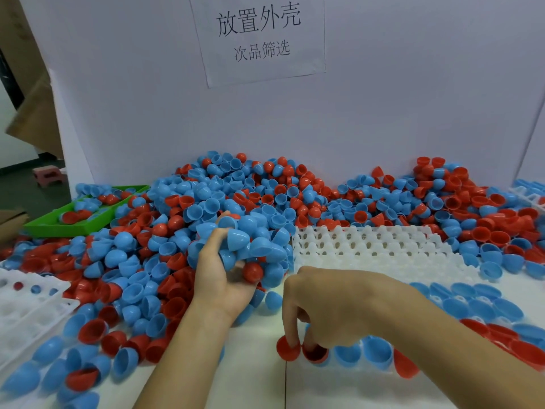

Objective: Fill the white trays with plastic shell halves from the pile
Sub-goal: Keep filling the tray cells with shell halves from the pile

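Big pile of blue and red shell halves (265, 202) heaped along the white back wall (383, 107), spilling forward over the white counter (259, 379). Left hand (224, 273) palm up at the pile's near edge, fingers curled around a clutch of blue halves (239, 243) plus one red half (252, 273). Right hand (327, 308) knuckles up over the near white tray (368, 369), fingertips pinching a red half (315, 352) at the tray's left end; a second red half (287, 349) just beside it, touching a fingertip. Near tray already carrying rows of blue halves (472, 305) and some red ones (507, 338) toward the right. Behind it, an empty white tray (368, 246) lying flat, rimmed by loose halves on three sides. Another white tray (26, 299) at the left edge, with a few halves showing through its holes. Green tray (56, 225) at the far left, holding a handful of mixed halves. Paper sign (259, 36) with printed characters taped on the wall above the pile. Cardboard (32, 119) leaning past the wall's left edge, and a pink stool (48, 174) on the floor beyond.
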